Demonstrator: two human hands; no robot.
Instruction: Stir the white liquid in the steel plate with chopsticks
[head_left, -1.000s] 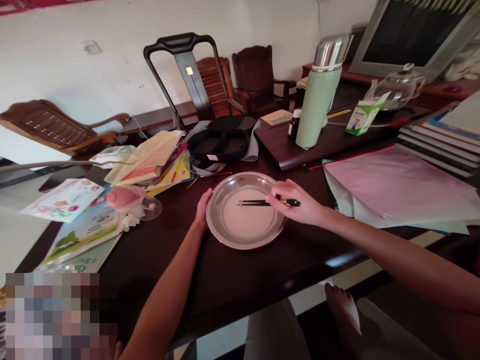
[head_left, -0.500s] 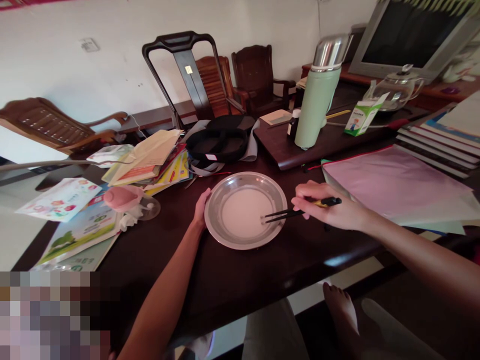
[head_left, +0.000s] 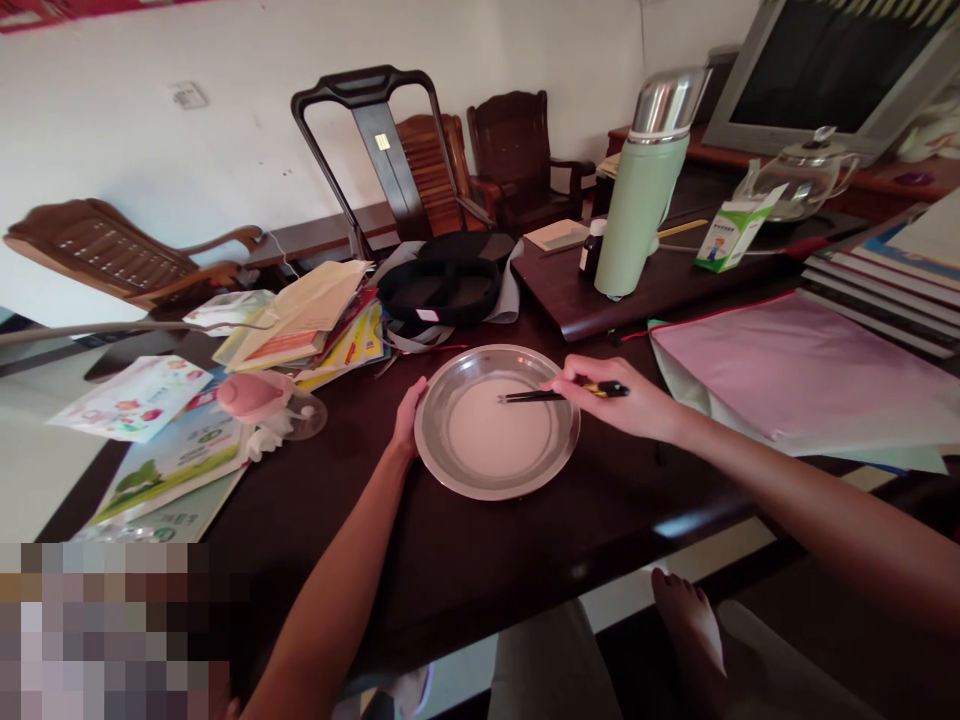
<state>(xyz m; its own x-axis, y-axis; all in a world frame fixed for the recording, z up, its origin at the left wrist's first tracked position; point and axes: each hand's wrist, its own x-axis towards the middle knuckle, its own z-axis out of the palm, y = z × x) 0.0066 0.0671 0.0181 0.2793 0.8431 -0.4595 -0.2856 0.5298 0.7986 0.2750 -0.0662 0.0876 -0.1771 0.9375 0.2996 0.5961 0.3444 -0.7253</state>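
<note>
Left hand (head_left: 409, 420) is at the left edge of the steel plate (head_left: 439, 470), fingers together against the rim; can't tell if the grip actually clasps the rim or only rests there. Right hand (head_left: 626, 405) comes in from the right, grip pinching a pair of black chopsticks (head_left: 555, 395) near their back end. The sticks are held close together, almost level, with the tips over the pale liquid (head_left: 487, 445) in the plate, toward its far right side; can't tell if the tips touch the liquid. The plate sits flat on the dark counter (head_left: 450, 560), near the front edge, between both forearms. Behind the plate is a black divided tray (head_left: 442, 285). Far left of it is a loose stack of booklets (head_left: 300, 320), with a pink lidded thing (head_left: 251, 395) just in front. A green thermos (head_left: 637, 215) stands upright on a raised board, back right. A pink folder (head_left: 787, 370) lies flat right of the right hand, near but apart.
</note>
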